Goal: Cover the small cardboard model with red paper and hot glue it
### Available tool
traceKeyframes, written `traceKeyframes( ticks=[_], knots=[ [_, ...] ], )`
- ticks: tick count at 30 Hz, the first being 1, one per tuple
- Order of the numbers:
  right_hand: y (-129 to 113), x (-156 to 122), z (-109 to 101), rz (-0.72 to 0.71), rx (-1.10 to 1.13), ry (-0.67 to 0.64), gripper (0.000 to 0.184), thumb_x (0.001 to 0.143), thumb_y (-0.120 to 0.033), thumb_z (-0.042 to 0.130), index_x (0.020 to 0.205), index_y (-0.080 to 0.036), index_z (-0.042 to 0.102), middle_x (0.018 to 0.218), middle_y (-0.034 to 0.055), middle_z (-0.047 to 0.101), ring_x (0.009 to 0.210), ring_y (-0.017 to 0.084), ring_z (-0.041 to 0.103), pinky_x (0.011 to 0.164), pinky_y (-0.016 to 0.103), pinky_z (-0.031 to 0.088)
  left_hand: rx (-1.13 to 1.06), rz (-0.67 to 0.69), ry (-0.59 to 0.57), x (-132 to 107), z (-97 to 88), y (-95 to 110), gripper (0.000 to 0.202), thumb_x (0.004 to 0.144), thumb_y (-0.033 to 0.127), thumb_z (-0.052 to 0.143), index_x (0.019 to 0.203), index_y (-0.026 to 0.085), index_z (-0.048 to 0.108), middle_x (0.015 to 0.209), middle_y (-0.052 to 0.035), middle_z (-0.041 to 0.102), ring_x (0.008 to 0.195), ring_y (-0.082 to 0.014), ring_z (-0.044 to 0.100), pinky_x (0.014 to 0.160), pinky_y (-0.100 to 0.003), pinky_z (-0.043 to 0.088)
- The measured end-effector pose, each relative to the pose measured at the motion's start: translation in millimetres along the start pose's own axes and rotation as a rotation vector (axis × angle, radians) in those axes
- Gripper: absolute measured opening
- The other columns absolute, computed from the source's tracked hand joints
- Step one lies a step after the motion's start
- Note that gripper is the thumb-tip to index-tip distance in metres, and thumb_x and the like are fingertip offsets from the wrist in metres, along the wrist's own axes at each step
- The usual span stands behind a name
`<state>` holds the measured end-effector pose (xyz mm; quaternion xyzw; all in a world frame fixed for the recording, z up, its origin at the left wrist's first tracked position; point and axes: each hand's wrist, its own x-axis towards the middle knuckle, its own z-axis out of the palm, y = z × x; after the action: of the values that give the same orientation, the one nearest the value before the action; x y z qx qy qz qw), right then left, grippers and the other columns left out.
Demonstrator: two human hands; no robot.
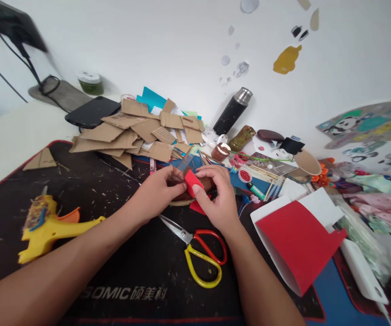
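Observation:
My left hand (157,190) and my right hand (215,199) meet over the middle of the black desk mat (120,253). Together they pinch a small folded piece of red paper (192,181), pressed against a small brown object whose shape I cannot make out. Right thumb and fingers close on the red piece; left fingers close on its left side. Another scrap of red paper lies just below my right hand. Red and yellow scissors (200,251) lie on the mat just in front of the hands.
A yellow glue gun (50,226) lies at the left. A pile of cardboard scraps (137,133) sits behind the hands. A curled red and white sheet (297,240) stands at the right. A black flask (232,111), small pots and craft clutter crowd the back right.

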<state>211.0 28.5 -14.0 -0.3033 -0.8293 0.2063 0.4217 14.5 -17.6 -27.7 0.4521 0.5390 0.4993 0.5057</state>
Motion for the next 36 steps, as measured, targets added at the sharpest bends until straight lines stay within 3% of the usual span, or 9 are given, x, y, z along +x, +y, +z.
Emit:
traceKeyframes(
  ticks=[14,36],
  knots=[
    [-0.7,-0.7,-1.1,-0.003,0.001,-0.001,0.014,0.102,-0.022,0.072,0.113,-0.029,0.069,0.120,0.0077,0.081,0.117,0.031,0.073,0.108,0.053,0.056,-0.121,-0.104,0.013,-3.4,2.0,0.5,0.033,0.068,0.044,0.087,0.089,0.024,0.073,0.090,-0.0007,0.078,0.088,-0.0258,0.076,0.087,-0.043,0.064],
    [-2.7,-0.4,-1.6,0.012,-0.018,-0.020,0.014,0.102,-0.024,0.072,0.114,-0.030,0.068,0.121,0.0077,0.081,0.118,0.031,0.073,0.107,0.053,0.056,-0.063,-0.060,-0.016,-3.4,-0.2,0.3,0.031,0.072,0.042,0.086,0.092,0.022,0.074,0.092,-0.0031,0.080,0.090,-0.0258,0.076,0.089,-0.043,0.064]
  ],
)
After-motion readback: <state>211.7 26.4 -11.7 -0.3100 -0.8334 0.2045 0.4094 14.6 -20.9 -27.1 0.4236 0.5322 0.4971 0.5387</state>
